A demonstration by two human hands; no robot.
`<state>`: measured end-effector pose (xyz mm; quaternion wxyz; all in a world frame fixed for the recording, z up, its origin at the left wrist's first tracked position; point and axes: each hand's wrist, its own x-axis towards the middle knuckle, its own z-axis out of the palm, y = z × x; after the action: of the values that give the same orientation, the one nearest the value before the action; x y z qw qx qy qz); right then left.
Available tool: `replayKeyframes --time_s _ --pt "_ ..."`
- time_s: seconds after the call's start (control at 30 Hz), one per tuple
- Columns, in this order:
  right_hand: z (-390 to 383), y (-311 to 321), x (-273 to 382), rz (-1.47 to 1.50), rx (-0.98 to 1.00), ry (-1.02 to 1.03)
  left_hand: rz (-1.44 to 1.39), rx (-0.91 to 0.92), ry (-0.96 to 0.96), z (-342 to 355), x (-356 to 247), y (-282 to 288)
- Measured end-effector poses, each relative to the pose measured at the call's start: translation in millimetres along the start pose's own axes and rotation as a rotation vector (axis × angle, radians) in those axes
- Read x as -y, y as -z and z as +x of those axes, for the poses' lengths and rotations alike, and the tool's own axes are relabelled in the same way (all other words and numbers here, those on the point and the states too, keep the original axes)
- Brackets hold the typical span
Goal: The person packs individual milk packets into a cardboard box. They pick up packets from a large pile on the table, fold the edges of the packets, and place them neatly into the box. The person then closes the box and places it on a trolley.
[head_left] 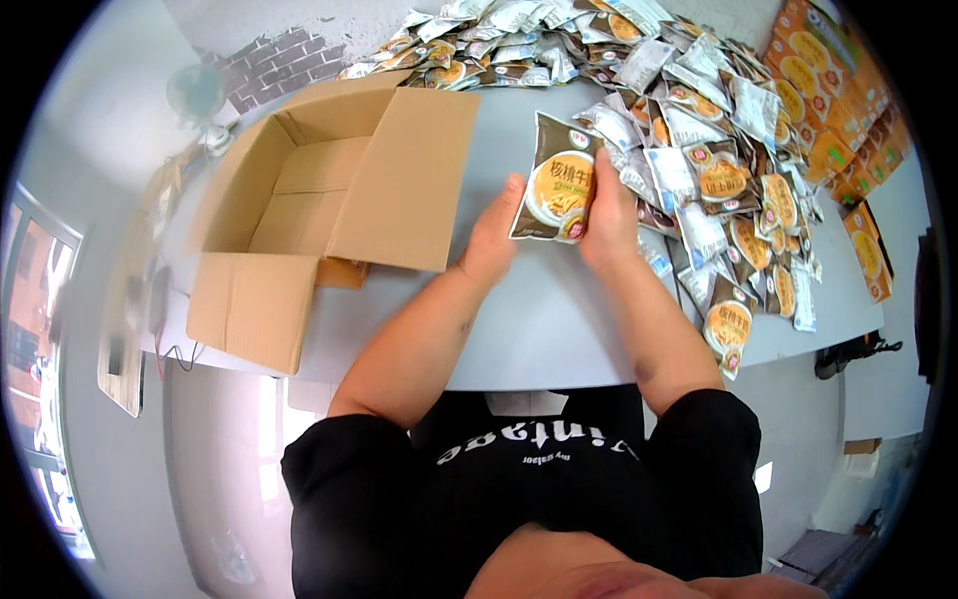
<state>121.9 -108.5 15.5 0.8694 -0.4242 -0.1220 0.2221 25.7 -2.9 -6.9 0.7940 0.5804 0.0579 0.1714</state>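
Observation:
Between my two hands, above the table, is a brown-and-white food packet (559, 188) with a picture of a yellow bowl, its printed face toward me. My left hand (491, 238) grips its lower left edge, thumb up along the side. Along the right edge, my right hand (610, 218) presses from the other side; its fingers are mostly hidden behind the packet. Whether more packets sit behind this one cannot be seen. To the left of my hands stands an open cardboard box (399, 185), flaps spread outward, with bare cardboard showing inside.
A large heap of similar packets (723, 180) spreads over the right and far side of the grey table (539, 334). Orange printed cartons (823, 95) are stacked beyond the right edge. A cable (180, 354) hangs near the table's left edge.

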Motion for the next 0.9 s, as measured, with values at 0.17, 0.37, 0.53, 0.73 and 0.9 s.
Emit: replayKeyframes --time_s 0.17,0.37,0.53,0.73,0.9 --pt "-19.2 5.6 1.6 -0.526 0.005 0.071 -0.225 0.103 0.016 7.6 5.5 4.5" --pt "-16.3 15.5 -10.4 -0.413 0.086 0.033 -0.082 -0.071 0.128 4.8 10.4 -5.0" --pt "-17.5 12.1 -4.3 -0.674 0.258 0.173 0.028 -0.211 0.072 -1.4 -3.6 -11.6" --pt "-14.3 16.3 -4.8 -0.699 0.261 0.132 0.012 -0.233 0.048 -6.9 -3.7 -17.9" --pt "-16.8 12.3 -4.3 -0.533 0.250 0.046 -0.007 -0.221 0.038 -7.4 -5.2 -16.1"
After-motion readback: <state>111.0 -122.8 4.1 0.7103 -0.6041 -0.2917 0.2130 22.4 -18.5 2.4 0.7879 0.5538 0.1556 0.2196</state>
